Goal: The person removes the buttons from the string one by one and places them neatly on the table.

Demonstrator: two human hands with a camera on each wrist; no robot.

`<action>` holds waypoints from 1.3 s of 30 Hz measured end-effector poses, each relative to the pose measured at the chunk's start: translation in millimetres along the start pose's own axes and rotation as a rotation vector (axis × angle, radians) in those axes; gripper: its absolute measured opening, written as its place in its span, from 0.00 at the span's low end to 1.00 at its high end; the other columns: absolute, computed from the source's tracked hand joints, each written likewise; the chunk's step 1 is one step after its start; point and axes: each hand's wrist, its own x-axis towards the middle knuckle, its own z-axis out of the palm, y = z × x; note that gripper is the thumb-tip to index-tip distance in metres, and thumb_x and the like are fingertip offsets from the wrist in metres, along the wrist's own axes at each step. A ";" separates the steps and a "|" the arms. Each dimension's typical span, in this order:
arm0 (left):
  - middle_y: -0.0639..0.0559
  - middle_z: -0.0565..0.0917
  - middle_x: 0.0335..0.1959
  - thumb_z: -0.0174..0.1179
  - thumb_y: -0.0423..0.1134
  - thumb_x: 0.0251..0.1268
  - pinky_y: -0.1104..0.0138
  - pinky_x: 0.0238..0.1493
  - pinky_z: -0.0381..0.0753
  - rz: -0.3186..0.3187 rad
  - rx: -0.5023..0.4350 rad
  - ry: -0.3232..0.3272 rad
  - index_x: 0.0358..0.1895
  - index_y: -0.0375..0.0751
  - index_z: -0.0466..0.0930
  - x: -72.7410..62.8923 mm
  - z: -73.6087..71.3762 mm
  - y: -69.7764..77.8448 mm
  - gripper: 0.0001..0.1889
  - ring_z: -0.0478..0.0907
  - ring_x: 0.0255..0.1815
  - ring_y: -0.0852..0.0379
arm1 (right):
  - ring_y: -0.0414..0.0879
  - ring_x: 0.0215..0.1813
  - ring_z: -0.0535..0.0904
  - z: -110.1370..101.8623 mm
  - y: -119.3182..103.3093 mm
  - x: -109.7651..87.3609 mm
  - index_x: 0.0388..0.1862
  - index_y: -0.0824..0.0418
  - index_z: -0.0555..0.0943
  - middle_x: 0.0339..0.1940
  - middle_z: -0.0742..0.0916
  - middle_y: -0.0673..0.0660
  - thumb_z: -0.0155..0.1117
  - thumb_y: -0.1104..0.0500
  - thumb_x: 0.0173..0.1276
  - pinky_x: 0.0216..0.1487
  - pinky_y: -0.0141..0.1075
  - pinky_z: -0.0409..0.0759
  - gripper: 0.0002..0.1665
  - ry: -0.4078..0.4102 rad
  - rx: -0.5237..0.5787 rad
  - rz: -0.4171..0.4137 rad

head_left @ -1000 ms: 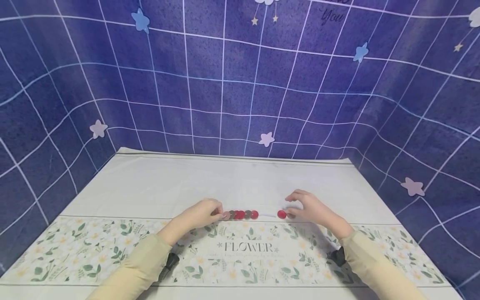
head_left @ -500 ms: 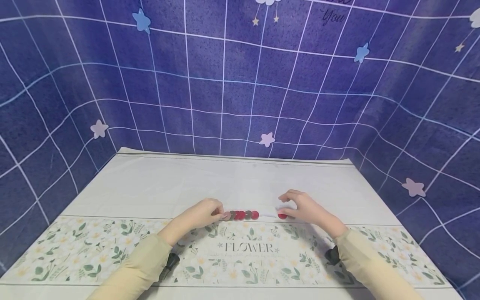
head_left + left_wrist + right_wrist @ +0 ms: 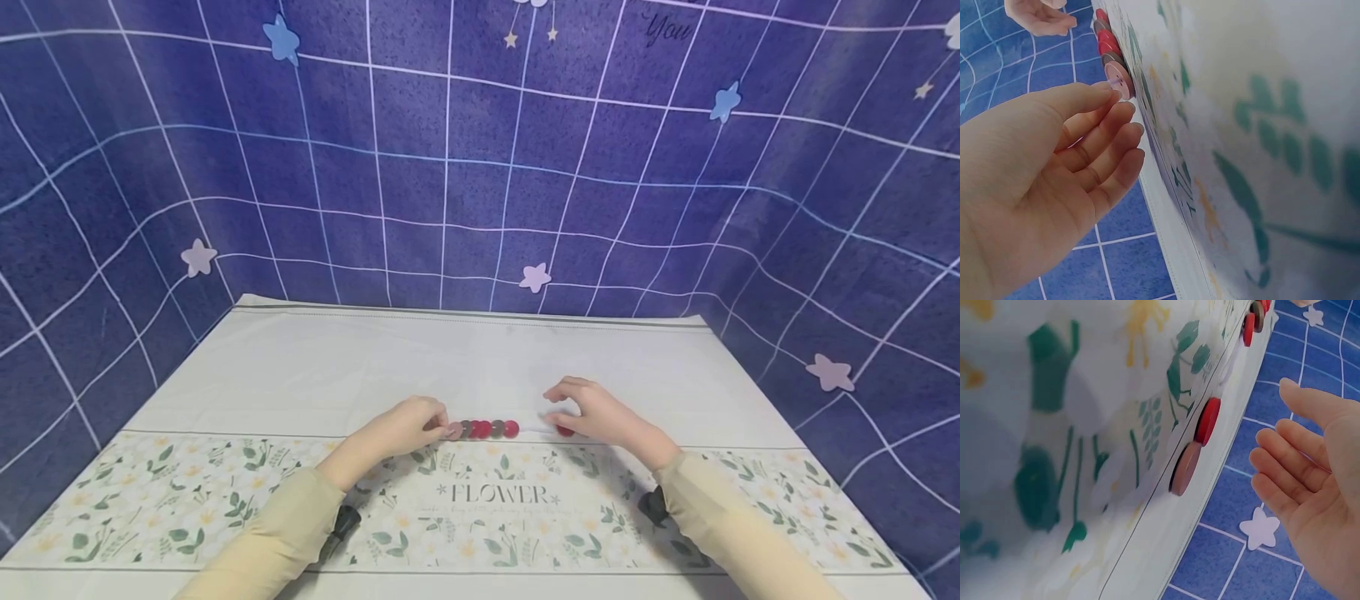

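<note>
My left hand (image 3: 408, 425) pinches the end of a pale string, thumb against forefinger, right beside a pink button (image 3: 1120, 80). From there a row of brown and red buttons (image 3: 482, 430) runs to the right along the string. Past the row, the bare string (image 3: 532, 430) lies on the cloth. My right hand (image 3: 600, 412) hovers with thumb and fingers apart, holding nothing. Under it in the head view is a loose red button (image 3: 1208, 421), partly hidden by the thumb. A loose brownish-pink button (image 3: 1185, 469) touches it in the right wrist view and is hidden in the head view.
A white tablecloth (image 3: 360, 358) with a floral band lettered "FLOWER" (image 3: 498, 494) covers the table. Blue gridded curtains (image 3: 480, 183) with stars enclose the back and both sides. A dark wrist device (image 3: 341, 527) sits under each sleeve.
My right hand has moved left, from beside the loose buttons to above the red one and toward the string's free end. The left hand and the button row have barely moved.
</note>
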 end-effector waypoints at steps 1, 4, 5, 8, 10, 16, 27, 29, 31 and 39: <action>0.60 0.77 0.25 0.60 0.40 0.63 0.69 0.35 0.75 0.001 -0.001 0.000 0.29 0.46 0.78 -0.1 -0.1 -0.2 0.05 0.70 0.27 0.66 | 0.50 0.47 0.81 0.4 -0.7 0.9 0.47 0.66 0.79 0.42 0.85 0.56 0.65 0.57 0.62 0.53 0.44 0.78 0.18 -0.003 0.000 -0.006; 0.60 0.78 0.26 0.60 0.40 0.63 0.70 0.34 0.75 0.003 -0.002 0.001 0.29 0.46 0.79 -0.1 0.1 -0.5 0.05 0.70 0.27 0.66 | 0.50 0.47 0.81 1.7 -2.8 3.5 0.47 0.67 0.79 0.42 0.85 0.57 0.65 0.56 0.62 0.53 0.43 0.78 0.18 -0.013 0.002 -0.027; 0.60 0.78 0.26 0.60 0.40 0.62 0.70 0.35 0.75 0.005 0.000 0.002 0.29 0.46 0.79 0.1 0.4 -0.8 0.05 0.70 0.27 0.66 | 0.50 0.47 0.81 2.3 -3.2 4.3 0.47 0.67 0.79 0.43 0.85 0.57 0.65 0.57 0.62 0.53 0.43 0.78 0.18 -0.016 0.003 -0.034; 0.60 0.78 0.26 0.60 0.40 0.62 0.69 0.35 0.76 0.008 0.003 0.004 0.29 0.46 0.79 0.6 1.2 -1.4 0.05 0.70 0.27 0.66 | 0.50 0.47 0.81 4.6 -4.3 6.9 0.47 0.67 0.79 0.43 0.85 0.58 0.65 0.57 0.62 0.53 0.43 0.78 0.18 -0.019 -0.001 -0.051; 0.60 0.78 0.25 0.60 0.40 0.63 0.69 0.36 0.76 0.011 0.007 0.004 0.28 0.47 0.78 0.8 1.7 -1.8 0.06 0.70 0.28 0.66 | 0.50 0.47 0.81 6.5 -4.8 8.4 0.47 0.67 0.79 0.43 0.85 0.58 0.65 0.57 0.62 0.53 0.43 0.78 0.18 -0.019 -0.005 -0.060; 0.61 0.77 0.25 0.59 0.40 0.63 0.68 0.36 0.76 0.017 0.011 0.006 0.28 0.47 0.78 0.8 1.7 -1.7 0.06 0.70 0.27 0.66 | 0.50 0.47 0.82 12.8 -7.1 13.3 0.46 0.65 0.79 0.42 0.85 0.57 0.66 0.57 0.61 0.53 0.43 0.78 0.17 -0.027 -0.003 -0.074; 0.60 0.78 0.25 0.59 0.39 0.63 0.67 0.37 0.76 0.011 0.009 -0.001 0.28 0.47 0.78 -0.9 -1.4 2.1 0.06 0.71 0.29 0.65 | 0.50 0.50 0.80 16.3 -17.8 22.1 0.47 0.65 0.80 0.44 0.85 0.56 0.65 0.59 0.60 0.56 0.43 0.76 0.17 -0.057 0.008 -0.106; 0.60 0.77 0.25 0.60 0.39 0.63 0.67 0.37 0.76 0.006 0.008 -0.003 0.28 0.46 0.78 -0.9 -1.7 2.6 0.06 0.71 0.28 0.65 | 0.50 0.49 0.80 17.6 -18.5 22.5 0.47 0.65 0.81 0.43 0.84 0.56 0.66 0.60 0.60 0.55 0.42 0.77 0.16 -0.058 0.008 -0.122; 0.60 0.78 0.25 0.60 0.39 0.62 0.67 0.37 0.76 -0.001 0.005 -0.006 0.28 0.46 0.78 -0.7 -1.6 2.9 0.05 0.72 0.28 0.65 | 0.49 0.48 0.80 18.8 -19.7 22.8 0.46 0.64 0.81 0.43 0.84 0.55 0.66 0.60 0.60 0.55 0.42 0.77 0.16 -0.057 0.014 -0.138; 0.60 0.78 0.26 0.60 0.39 0.62 0.66 0.39 0.77 -0.014 -0.004 -0.010 0.28 0.46 0.78 -1.5 -1.6 3.4 0.05 0.73 0.30 0.65 | 0.48 0.48 0.79 25.2 -25.7 25.0 0.47 0.65 0.81 0.43 0.83 0.56 0.67 0.57 0.61 0.55 0.41 0.77 0.18 -0.108 0.049 -0.136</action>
